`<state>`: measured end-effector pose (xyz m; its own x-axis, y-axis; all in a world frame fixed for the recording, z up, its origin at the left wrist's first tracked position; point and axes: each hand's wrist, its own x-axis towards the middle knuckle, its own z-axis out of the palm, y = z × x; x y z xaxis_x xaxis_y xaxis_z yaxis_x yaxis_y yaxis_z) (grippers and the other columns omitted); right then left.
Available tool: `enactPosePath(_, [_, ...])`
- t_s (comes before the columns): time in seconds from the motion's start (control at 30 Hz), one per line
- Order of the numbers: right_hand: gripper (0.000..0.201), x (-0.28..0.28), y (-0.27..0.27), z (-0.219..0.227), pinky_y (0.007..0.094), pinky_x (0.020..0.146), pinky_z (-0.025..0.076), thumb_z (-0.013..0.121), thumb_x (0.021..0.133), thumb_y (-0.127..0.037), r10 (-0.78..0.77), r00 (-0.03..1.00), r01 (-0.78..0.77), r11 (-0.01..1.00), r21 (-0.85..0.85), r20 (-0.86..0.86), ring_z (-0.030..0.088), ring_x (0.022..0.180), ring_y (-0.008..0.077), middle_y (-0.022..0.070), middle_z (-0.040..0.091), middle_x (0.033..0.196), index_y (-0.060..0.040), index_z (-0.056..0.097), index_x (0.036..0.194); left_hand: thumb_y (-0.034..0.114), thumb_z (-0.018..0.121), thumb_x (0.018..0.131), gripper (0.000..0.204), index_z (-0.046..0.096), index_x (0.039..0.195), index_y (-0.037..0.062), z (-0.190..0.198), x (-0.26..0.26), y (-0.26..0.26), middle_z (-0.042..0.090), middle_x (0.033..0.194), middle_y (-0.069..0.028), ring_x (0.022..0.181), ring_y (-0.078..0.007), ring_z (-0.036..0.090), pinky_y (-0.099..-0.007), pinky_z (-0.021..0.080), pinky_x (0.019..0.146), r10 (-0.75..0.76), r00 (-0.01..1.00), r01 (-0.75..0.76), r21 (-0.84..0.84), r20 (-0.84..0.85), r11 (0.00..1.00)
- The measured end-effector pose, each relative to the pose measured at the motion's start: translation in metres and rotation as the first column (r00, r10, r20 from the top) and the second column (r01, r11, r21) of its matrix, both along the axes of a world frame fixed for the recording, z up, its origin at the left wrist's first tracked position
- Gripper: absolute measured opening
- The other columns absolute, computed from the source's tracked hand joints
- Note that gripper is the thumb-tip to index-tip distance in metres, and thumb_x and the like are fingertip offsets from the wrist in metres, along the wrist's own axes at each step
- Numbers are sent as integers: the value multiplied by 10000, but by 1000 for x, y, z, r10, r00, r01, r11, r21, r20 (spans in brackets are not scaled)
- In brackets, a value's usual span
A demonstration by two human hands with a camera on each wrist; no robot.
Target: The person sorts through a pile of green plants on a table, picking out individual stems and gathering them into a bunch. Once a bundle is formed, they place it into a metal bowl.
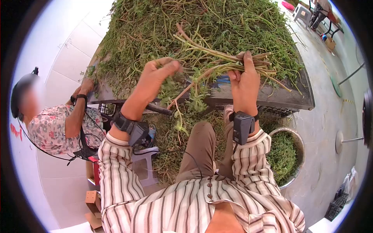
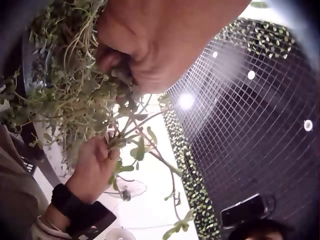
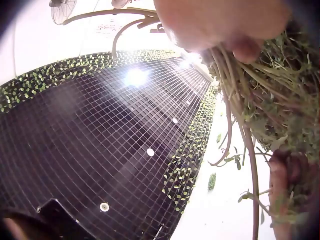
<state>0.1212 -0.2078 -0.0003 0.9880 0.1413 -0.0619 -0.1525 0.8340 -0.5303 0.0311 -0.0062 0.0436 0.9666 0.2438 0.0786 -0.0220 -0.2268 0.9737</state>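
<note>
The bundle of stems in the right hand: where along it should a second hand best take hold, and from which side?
Probably at the leafy ends. The right hand grips the bundle of stems near its bare cut ends, which stick out to the right; the foliage trails left and down. Coming in from the left, where the left hand already grips leaves, meets the free part without crossing the holding hand.

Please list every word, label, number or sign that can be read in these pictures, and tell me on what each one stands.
There is no readable text in any view.
Red marks on the white wall behind the seated person: too small and cut off to read.
Faint print on the white surface beside the curved metal bars in the right wrist view: too blurred to read.
</note>
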Motion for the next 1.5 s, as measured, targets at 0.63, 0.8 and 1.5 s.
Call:
enactPosePath(0.63, [201,-4,4,3,238,486,328,500,933,-214,53,998,-51,998,-48,41,392,562,72,24,511,779,-44,546,837,177,726,757,265,620,826,-56,-5,10,-41,410,663,-35,675,-88,387,-280,346,606,-115,993,106,508,-14,855])
enactPosePath(0.8, [197,-2,5,3,233,471,326,502,931,-208,47,998,-44,997,-57,45,397,562,73,24,516,779,-44,544,830,112,687,777,195,597,802,-60,-8,12,-34,420,680,-47,680,-107,400,-262,366,633,-113,992,63,575,53,816])
enactPosePath(1.5, [208,21,-17,1,255,454,360,498,929,-192,-102,991,102,995,1,85,435,563,107,34,480,683,-28,537,807,187,585,843,331,572,1067,-56,-43,-25,80,622,982,-119,880,-226,589,-362,470,747,426,897,-430,448,116,784])
